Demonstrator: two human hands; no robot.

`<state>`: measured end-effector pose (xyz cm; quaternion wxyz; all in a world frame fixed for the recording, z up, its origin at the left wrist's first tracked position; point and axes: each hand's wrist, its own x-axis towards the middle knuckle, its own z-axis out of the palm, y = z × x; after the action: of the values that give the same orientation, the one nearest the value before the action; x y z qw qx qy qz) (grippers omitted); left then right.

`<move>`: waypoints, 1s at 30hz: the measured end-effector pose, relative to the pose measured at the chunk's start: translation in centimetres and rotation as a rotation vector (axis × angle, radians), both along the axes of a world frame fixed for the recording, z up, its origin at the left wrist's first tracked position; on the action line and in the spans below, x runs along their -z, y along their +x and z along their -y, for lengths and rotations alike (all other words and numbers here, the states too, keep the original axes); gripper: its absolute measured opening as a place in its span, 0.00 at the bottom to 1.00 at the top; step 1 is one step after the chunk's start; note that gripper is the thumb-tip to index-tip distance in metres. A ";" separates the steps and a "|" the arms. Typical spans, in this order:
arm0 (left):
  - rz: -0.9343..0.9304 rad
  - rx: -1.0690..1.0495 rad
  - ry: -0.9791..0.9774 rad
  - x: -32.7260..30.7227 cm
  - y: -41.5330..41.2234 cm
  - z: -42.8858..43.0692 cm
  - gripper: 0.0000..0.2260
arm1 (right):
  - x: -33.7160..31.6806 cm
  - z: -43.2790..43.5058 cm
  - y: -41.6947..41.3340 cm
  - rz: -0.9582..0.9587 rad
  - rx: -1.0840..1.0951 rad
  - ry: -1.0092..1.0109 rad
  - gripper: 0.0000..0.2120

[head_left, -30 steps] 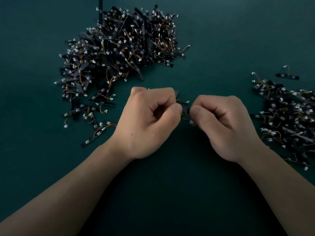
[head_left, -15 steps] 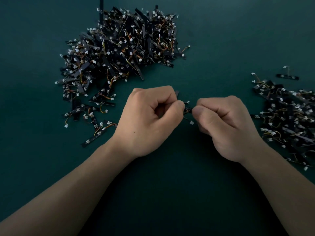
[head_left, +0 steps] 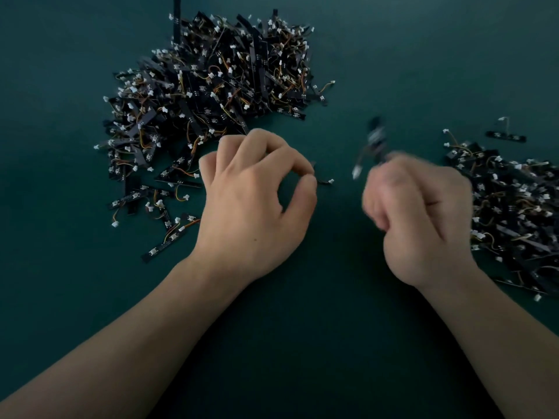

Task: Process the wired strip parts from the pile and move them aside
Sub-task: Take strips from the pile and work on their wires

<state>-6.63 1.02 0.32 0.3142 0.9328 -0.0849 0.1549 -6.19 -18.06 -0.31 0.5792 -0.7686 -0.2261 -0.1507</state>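
in the head view, i am looking down at the green bench [head_left: 302, 343] with both my forearms reaching in from the near edge. the big pile [head_left: 211, 95] of unprocessed wired strips is sitting at the far left, dense and tangled, with loose strips spilling toward the near left. the side pile [head_left: 514, 213] is building up at the right edge, clearly smaller, and a lone strip [head_left: 505, 136] is lying just beyond its far end. so i am judging the job as well under way but far from over: most of the parts are waiting in the big pile.

my left hand [head_left: 257, 204] is hovering just near and right of the big pile, knuckles up, thumb and forefinger closing together in a pinch. a short wired piece [head_left: 325, 181] with a white connector is poking out to the right of that pinch, and it is looking as if i am holding it there, though the contact itself is hidden by my fingertips.

my right hand [head_left: 420, 219] is smeared with motion, sitting between the left hand and the side pile. its fingers are curling into a fist around the strip part [head_left: 373, 143], which is sticking out on the far side of the hand, too blurred to read in detail. i am guessing this one is heading for the side pile.
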 end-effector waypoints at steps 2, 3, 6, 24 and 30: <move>-0.073 -0.013 0.132 0.3 0.0 0.1 0.13 | 0.1 0.0 0.1 0.107 0.060 0.092 0.11; -0.102 -0.004 0.176 0.5 0.0 0.0 0.15 | 0.1 -0.1 0.2 0.154 0.090 0.114 0.08; -0.090 0.007 0.190 0.7 0.1 -0.2 0.11 | 0.4 -0.2 0.4 0.222 0.179 0.165 0.09; -0.036 0.122 -0.280 -0.4 0.0 0.0 0.06 | 0.0 -0.8 0.4 -0.284 0.032 -0.264 0.12; -0.120 0.082 -0.377 -1.2 -0.2 0.0 0.10 | -0.2 -0.5 0.4 -0.316 -0.010 -0.137 0.16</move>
<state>-6.80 0.99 1.53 0.4940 0.8607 -0.0735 0.0994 -5.75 -17.59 -0.14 0.5544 -0.8193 -0.1458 -0.0094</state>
